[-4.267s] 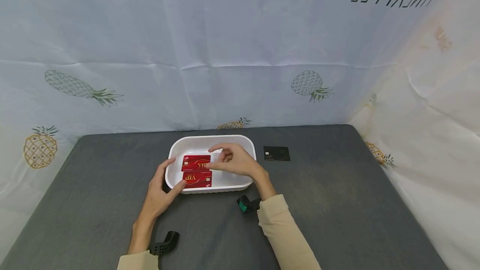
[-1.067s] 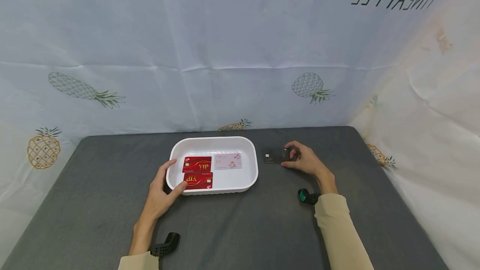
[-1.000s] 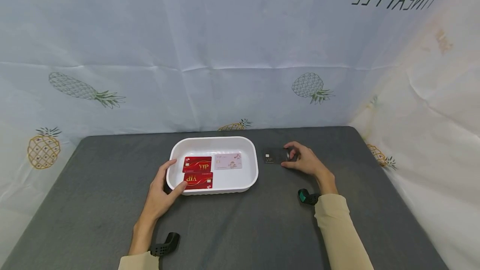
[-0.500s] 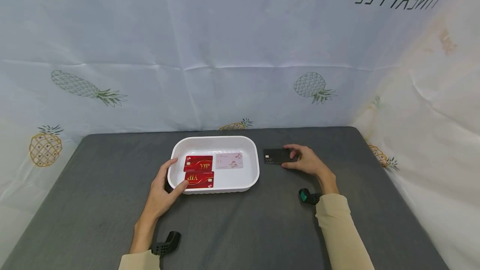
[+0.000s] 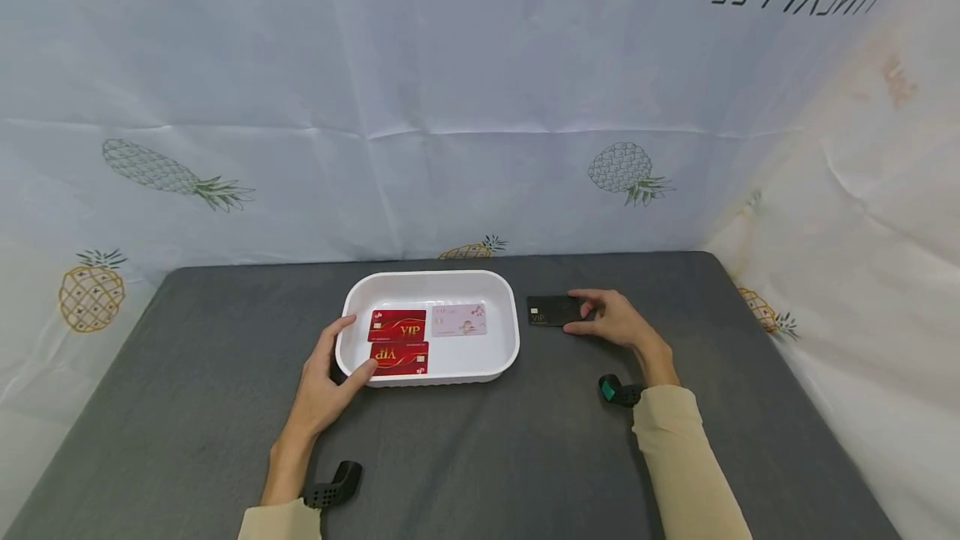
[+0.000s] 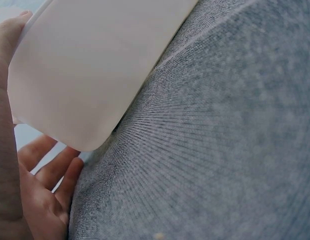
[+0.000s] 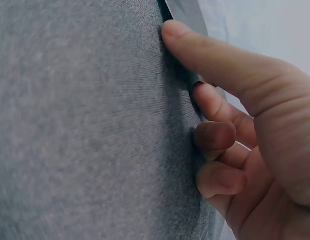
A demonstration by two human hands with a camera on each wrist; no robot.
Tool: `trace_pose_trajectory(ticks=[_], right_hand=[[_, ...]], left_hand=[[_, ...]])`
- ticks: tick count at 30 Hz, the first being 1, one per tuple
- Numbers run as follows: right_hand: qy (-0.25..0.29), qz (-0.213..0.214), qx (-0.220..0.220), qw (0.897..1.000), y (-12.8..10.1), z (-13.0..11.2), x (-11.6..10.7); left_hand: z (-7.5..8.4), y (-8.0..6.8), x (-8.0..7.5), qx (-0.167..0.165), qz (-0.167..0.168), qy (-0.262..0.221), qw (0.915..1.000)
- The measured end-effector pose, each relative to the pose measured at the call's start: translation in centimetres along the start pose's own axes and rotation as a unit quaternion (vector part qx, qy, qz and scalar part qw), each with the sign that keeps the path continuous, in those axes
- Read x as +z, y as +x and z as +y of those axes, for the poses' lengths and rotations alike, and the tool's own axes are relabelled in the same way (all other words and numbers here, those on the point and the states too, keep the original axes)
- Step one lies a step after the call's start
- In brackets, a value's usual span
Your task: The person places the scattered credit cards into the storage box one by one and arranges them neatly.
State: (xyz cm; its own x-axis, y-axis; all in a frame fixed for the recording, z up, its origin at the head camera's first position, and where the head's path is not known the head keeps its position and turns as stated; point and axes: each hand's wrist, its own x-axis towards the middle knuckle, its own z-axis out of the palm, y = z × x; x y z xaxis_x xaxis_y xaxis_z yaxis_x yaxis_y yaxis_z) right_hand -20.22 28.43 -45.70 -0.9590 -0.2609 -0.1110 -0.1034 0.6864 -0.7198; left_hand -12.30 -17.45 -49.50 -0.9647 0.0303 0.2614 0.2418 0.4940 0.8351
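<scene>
A white tray (image 5: 431, 277) sits mid-table with two red VIP cards (image 5: 397, 327) (image 5: 399, 358) and a pink card (image 5: 459, 320) lying flat inside. My left hand (image 5: 341, 352) holds the tray's front left corner, thumb on the rim; in the left wrist view my fingers (image 6: 50, 170) lie beside the tray's wall (image 6: 95, 65). A black card (image 5: 549, 311) lies on the grey mat just right of the tray. My right hand (image 5: 579, 312) pinches its right end between forefinger and thumb. In the right wrist view the thumb (image 7: 210, 50) lies along the card's edge (image 7: 187, 12).
The dark grey mat (image 5: 487, 457) covers the table. A pineapple-print sheet (image 5: 480, 107) hangs behind it and along the right side. Wrist camera mounts show at my left sleeve (image 5: 333, 486) and my right sleeve (image 5: 618, 391).
My right hand left the tray, where the pink card now lies, and went right to the black card. In the last second its fingers closed on the card's right end. The left hand stayed.
</scene>
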Motion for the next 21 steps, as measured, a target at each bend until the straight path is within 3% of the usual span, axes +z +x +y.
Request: trace_pose_trajectory(ticks=[9,21], right_hand=[[0.002,0.021,-0.005,1.0,-0.25,0.4,0.3],[0.081,0.035,-0.022,0.996,-0.15,0.25,0.84]], left_hand=[[-0.01,0.02,0.03,0.0,0.001,0.001,1.0],[0.05,0.04,-0.02,0.007,0.0,-0.006,1.0]])
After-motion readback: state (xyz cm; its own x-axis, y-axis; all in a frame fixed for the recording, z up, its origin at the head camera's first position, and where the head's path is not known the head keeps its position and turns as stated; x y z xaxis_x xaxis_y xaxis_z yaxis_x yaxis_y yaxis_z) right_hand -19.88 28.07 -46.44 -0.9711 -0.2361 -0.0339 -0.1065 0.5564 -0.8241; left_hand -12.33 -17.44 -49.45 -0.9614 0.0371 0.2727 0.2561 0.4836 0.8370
